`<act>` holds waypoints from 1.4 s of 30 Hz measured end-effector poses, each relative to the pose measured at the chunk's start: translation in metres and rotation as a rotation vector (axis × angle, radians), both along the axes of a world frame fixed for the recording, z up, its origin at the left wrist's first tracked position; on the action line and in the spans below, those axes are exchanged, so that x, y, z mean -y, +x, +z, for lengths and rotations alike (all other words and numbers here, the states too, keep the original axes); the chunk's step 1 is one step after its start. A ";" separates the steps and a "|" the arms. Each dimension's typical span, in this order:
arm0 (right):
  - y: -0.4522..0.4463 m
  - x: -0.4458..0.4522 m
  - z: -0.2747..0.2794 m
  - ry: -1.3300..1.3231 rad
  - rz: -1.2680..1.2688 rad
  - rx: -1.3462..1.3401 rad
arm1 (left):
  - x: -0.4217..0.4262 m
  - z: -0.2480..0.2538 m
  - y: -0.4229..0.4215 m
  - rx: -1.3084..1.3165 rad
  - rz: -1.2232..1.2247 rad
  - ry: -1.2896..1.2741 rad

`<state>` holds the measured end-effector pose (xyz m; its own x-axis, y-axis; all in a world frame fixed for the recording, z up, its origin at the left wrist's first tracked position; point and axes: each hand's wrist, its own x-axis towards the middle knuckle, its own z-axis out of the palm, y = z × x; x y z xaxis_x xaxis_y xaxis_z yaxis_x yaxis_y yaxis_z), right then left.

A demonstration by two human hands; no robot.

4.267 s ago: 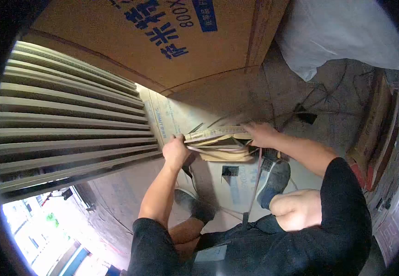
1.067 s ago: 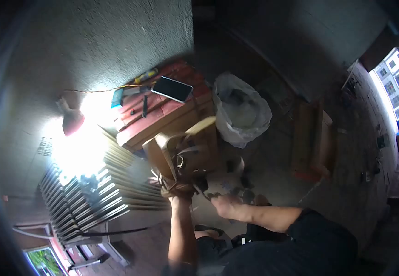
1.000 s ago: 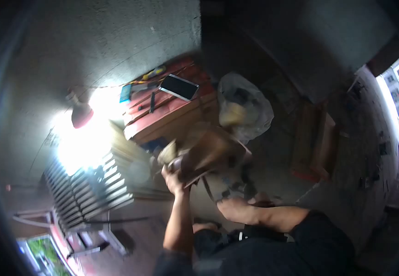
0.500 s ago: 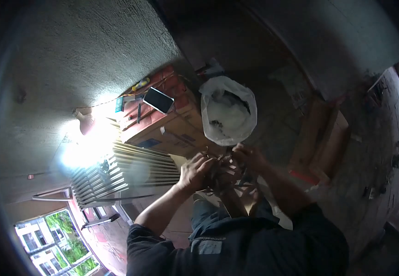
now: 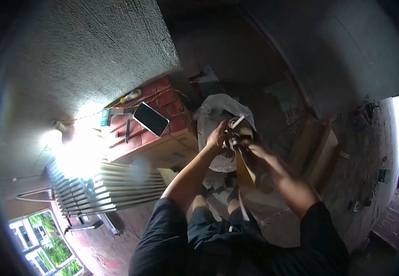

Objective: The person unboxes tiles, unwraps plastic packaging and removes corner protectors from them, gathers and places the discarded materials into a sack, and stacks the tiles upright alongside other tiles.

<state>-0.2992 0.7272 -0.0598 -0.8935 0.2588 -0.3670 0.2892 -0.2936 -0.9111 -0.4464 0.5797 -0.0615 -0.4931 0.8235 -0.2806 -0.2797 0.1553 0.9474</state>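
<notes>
Both hands grip a crumpled bundle of brown and white strips above a white plastic bag. My left hand closes on the bundle's left side. On the other side, my right hand is wrapped against it, slightly blurred. A longer brown strip hangs from the bundle toward my legs. The bag stands with its mouth open, and its contents are largely hidden behind the hands and strips. What the strips are made of I cannot tell.
A cardboard box at left carries a phone, a yellow-handled tool and a thin dark bar. Beside it lies a stack of long slats near a bright lamp. An opened carton sits at right.
My hands have carried the bundle forward, away from my lap to above the bag. My legs now show below, and the view has shifted.
</notes>
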 end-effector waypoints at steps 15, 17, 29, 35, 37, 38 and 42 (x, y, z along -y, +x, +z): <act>-0.138 0.025 -0.048 1.153 -0.266 0.617 | 0.126 0.015 0.013 -0.923 0.724 -0.313; -0.136 0.055 -0.058 1.192 -0.154 0.542 | 0.131 -0.023 0.003 0.388 0.119 -0.734; -0.129 0.115 -0.184 1.246 0.606 0.652 | 0.149 -0.117 0.052 -0.378 -0.240 -0.137; -0.152 0.093 -0.351 1.093 0.531 0.809 | 0.165 -0.072 0.042 -0.087 -0.171 -0.039; -0.158 0.087 -0.390 1.073 0.507 0.823 | 0.182 -0.089 0.044 -0.050 -0.222 -0.068; -0.160 0.084 -0.409 1.067 0.484 0.837 | 0.189 -0.097 0.044 -0.016 -0.265 -0.074; -0.162 0.085 -0.419 1.093 0.454 0.792 | 0.192 -0.116 0.043 -0.263 -0.357 -0.186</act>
<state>-0.4611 0.6425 -0.4793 -0.6309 0.4841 -0.6063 0.6984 0.6948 -0.1718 -0.4030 0.3874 -0.1773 -0.2628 0.9020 -0.3425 0.0677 0.3713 0.9260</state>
